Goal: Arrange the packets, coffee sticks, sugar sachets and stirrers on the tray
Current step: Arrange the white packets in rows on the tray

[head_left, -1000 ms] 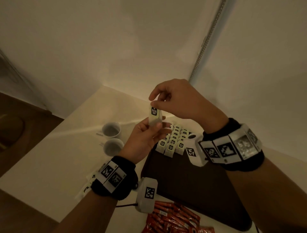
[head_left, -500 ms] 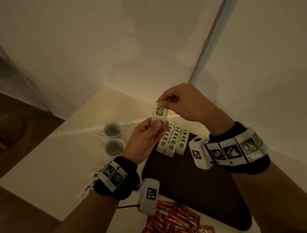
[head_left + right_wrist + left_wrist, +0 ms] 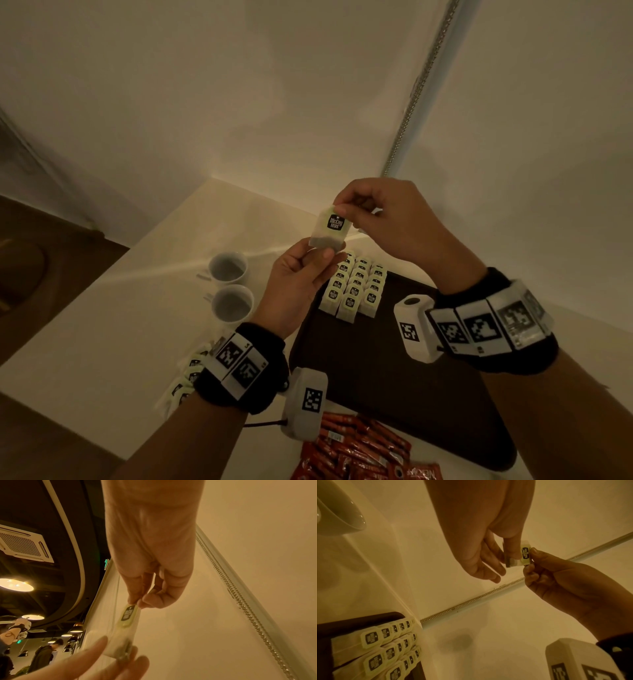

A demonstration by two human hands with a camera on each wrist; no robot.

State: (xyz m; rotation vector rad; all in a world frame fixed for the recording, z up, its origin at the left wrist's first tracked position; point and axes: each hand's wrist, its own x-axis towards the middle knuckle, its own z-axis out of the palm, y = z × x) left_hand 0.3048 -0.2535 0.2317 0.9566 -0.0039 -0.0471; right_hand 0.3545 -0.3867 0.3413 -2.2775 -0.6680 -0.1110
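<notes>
Both hands are holding one tea bag up in the air above the far end of the dark tray. The left hand is gripping the bag's lower edge between thumb and fingers, its grip narrow and closed on the bag. The right hand is pinching the bag's top edge by the green label, thumb against forefinger, the other fingers curled in. In the right wrist view the bag is hanging stretched between the two pinches.

On the tray's far left corner, three rows of tea bags are lying overlapped, labels up. Two white cups are standing on the desk just left of the tray. More tea bags are lying loose on the desk under the left wrist, and a heap of red coffee sticks is lying at the tray's near edge.
</notes>
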